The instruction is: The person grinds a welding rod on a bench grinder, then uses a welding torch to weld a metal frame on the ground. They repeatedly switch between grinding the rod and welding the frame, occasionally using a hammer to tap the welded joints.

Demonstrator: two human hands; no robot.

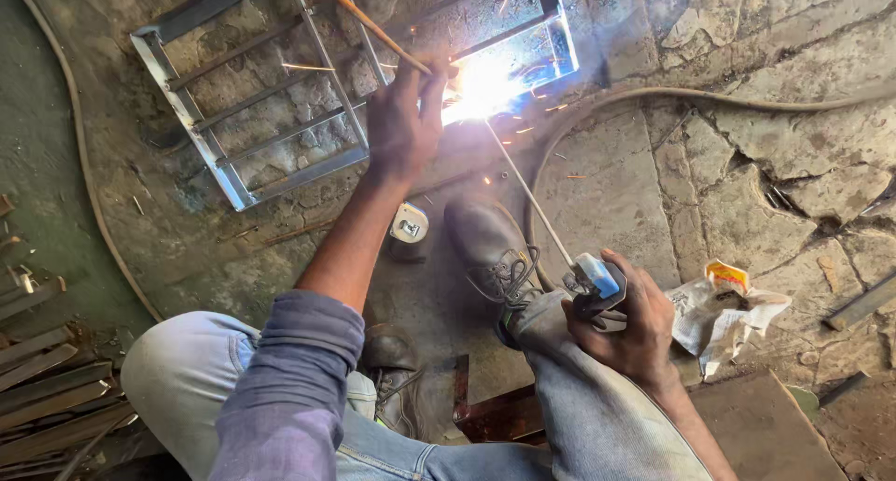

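- Head view: right hand (627, 327) clenched round electrode holder (594, 283); its welding rod (527, 194) runs up to bright arc (483, 87) at corner of metal frame (245, 117) on stone floor (644, 187).
- Left hand (403, 117) grips thin rod (369, 24) w/ tip by the arc.
- Progress, judged: frame bars look joined already; this corner weld under way.
- Around: boot (487, 243) beside rod, cable (691, 97), small tape roll (409, 225), crumpled packet (723, 308), scrap bars (47, 388) at left.

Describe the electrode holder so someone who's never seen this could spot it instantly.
Start at the metal frame lying on the stone floor, find the bright arc at its edge, and follow the thin rod back down. It ends in the holder, gripped by the right hand: the only blue-and-white thing there.
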